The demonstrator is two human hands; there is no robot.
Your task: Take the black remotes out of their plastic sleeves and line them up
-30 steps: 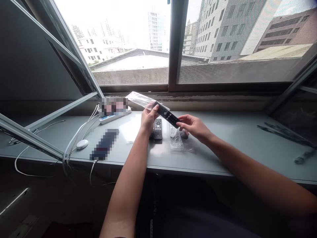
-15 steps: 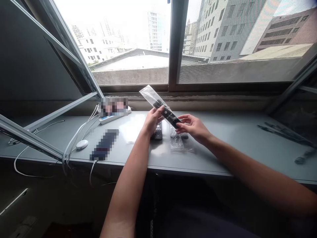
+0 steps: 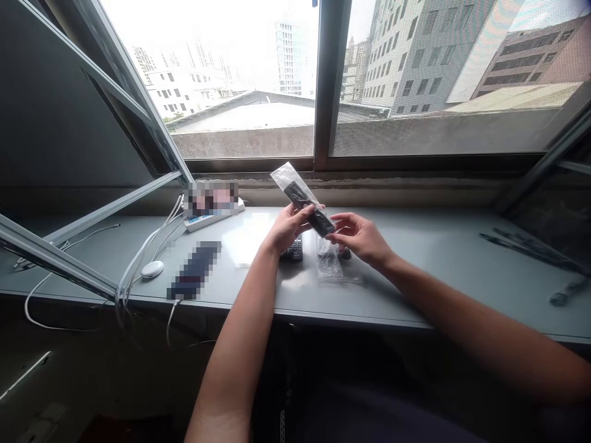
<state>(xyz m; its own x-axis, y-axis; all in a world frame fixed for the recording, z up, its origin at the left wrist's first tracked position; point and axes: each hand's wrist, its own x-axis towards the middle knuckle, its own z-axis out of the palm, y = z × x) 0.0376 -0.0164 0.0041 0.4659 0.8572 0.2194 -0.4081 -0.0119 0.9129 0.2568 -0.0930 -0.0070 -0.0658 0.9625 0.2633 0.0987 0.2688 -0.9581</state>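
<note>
A dark remote control [image 3: 299, 194] lies slantwise inside a clear plastic sleeve [image 3: 285, 174], held above the table with its plain, buttonless side facing me. My left hand [image 3: 287, 229] is closed around its middle, thumb across the top. At the lower right end, the fingers of my right hand [image 3: 364, 239] pinch the remote through the plastic. Beneath my left hand, another black remote control [image 3: 293, 251] with buttons lies on the table, partly hidden. Crumpled clear plastic bags [image 3: 329, 263] rest just right of it, with something dark among them.
The grey table [image 3: 406, 295] runs along the window. To the left are a white power strip [image 3: 217, 215] with cables, a round white device [image 3: 152, 269] and a blurred dark object [image 3: 194, 271]. A metal frame [image 3: 83, 264] slants at the left. Dark wrapped items [image 3: 530, 249] lie far right.
The remote control in its sleeve has been turned over: its button side faced me before, its plain side does now. Both hands stay on it, and the left has shifted slightly right.
</note>
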